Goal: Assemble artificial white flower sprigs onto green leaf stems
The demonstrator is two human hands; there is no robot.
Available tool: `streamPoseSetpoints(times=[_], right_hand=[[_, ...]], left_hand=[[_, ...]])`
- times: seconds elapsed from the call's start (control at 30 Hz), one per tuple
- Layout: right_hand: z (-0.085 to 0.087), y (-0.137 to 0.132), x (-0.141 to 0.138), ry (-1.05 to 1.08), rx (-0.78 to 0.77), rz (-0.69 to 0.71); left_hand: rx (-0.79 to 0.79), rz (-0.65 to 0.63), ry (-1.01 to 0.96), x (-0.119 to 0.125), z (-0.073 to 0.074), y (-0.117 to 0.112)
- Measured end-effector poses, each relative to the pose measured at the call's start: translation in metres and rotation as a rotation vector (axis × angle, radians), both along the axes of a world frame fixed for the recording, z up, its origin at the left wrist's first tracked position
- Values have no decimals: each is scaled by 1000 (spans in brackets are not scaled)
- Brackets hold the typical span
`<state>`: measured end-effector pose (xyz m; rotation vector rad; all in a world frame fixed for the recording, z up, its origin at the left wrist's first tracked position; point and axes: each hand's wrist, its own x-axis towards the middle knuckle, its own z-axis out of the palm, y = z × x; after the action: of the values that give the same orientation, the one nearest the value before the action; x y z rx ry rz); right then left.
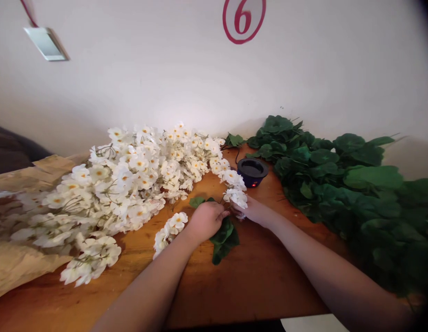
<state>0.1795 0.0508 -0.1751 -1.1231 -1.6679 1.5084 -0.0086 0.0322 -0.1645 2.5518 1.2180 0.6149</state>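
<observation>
White blossom sprig (236, 197): grasped by the right hand (252, 211)
Left hand (205, 221): clenched on a dark green leafy stem (223, 239)
Beyond the hands: a round black container (252, 171) stood near both

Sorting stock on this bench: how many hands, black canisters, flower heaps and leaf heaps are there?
hands: 2 (left hand, right hand)
black canister: 1
white flower heap: 1
green leaf heap: 1
Total: 5
</observation>
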Motion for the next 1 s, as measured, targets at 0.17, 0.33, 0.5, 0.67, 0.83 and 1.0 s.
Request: streamPoseSetpoints(times=[0.17,0.33,0.5,0.67,0.83,1.0], right_hand=[[-1,2,1,45,-38,32],[1,1,2,38,-1,13],[10,-4,0,57,32,-155],[18,-6,-3,96,-14,-286],[22,-3,-2,184,-55,-318],[29,-3,0,349,-39,-335]], left_hand=[[0,-7,-20,-1,0,-1],[-7,-2,-63,-2,1,-2],[-34,20,-143,-5,9,-3],[-77,74,-227,-10,19,-4],[-181,130,-367,-13,18,0],[-446,207,-649,-17,14,9]])
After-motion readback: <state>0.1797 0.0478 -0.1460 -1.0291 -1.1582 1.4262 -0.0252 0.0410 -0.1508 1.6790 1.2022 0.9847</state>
